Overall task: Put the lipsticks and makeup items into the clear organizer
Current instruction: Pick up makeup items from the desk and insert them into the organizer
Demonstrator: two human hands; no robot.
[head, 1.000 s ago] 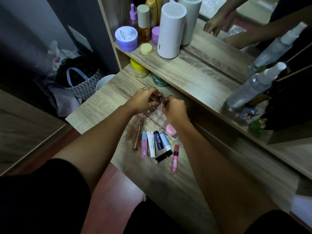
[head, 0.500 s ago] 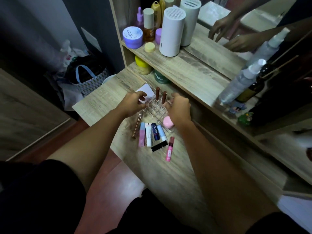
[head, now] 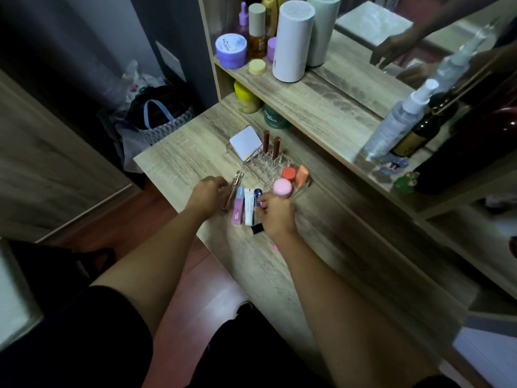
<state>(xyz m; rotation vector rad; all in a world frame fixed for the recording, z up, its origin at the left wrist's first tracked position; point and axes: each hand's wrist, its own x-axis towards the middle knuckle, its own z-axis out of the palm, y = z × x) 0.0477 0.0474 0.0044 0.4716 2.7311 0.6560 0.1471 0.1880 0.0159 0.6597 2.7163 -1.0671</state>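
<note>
The clear organizer stands on the desk with two brown lipsticks upright in its back slots and a white compact leaning at its left. A pink jar, an orange jar and a peach sponge sit at its right end. In front lie a rose-gold tube, a pink tube, a white tube, a dark blue lip balm and a black lipstick. My right hand pinches the blue balm's near end. My left hand hovers loosely curled beside the rose-gold tube, holding nothing.
A shelf above the desk carries a white cylinder, a purple jar, bottles and a spray bottle in front of a mirror. Yellow and green jars stand under the shelf. A bag sits on the floor to the left.
Both hands have drawn back from the organizer to the row of loose items. The two brown lipsticks now stand in the organizer. My right hand has closed on the blue balm.
</note>
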